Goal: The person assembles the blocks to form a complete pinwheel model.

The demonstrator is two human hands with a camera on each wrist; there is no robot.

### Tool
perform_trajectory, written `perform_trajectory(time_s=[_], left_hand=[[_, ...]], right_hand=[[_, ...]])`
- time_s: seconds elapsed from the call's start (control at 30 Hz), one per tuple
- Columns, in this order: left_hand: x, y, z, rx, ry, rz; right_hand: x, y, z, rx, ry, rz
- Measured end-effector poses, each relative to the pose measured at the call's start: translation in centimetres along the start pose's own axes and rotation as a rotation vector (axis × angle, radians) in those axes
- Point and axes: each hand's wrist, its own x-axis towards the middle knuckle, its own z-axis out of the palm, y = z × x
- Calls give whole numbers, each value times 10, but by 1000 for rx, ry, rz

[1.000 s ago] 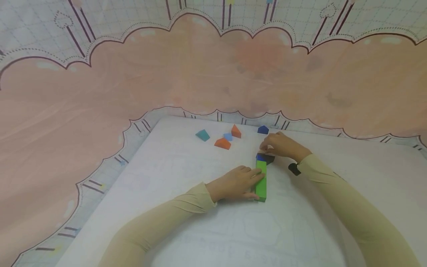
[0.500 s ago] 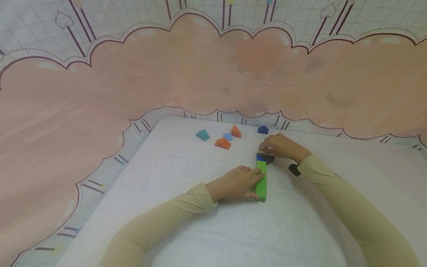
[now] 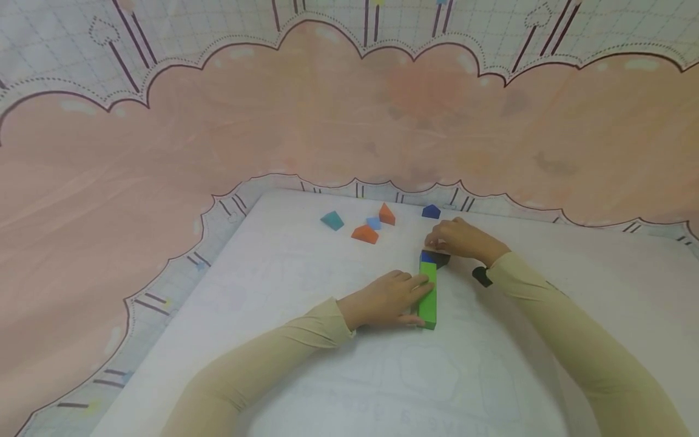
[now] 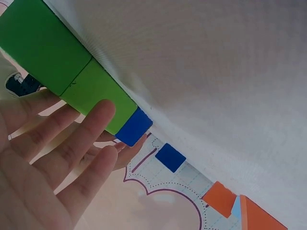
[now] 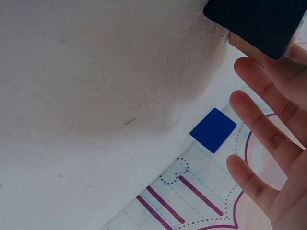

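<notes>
A row of green blocks [image 3: 428, 303] lies lengthwise on the white surface, with a blue block [image 3: 428, 257] at its far end. My left hand [image 3: 388, 298] rests along the left side of the row, its fingers [image 4: 88, 127] fairly straight against the green. Against the blue block's right side sits a black block [image 3: 439, 260], dark-faced with bare wood edges in the right wrist view. My right hand [image 3: 464, 237] pinches this black block at its far edge between thumb and index finger, while the other fingers [image 5: 256, 184] extend loosely.
Beyond the right hand stands a dark blue block [image 3: 431, 212]. Farther left are a teal block [image 3: 332, 221], two orange blocks [image 3: 364, 234] and a light blue one [image 3: 374, 223]. A patterned pink curtain [image 3: 327, 121] hangs behind the surface's far edge.
</notes>
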Motion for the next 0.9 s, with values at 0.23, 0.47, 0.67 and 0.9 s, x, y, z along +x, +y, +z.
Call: perform_trajectory(time_s=[0.23,0.47,0.67,0.9], left_hand=[[0,0,-1,3,10,2],[1,-1,0,7,18,3],[1,-2,0,-4,4,-7],[1,-1,1,-28,-14,-11]], right_hand=[[1,2,-7,-9,-17,15],[9,5,-26,-110,15,27],[33,8,-34,-218,100,-71],[68,2,-33,-357,120,-142]])
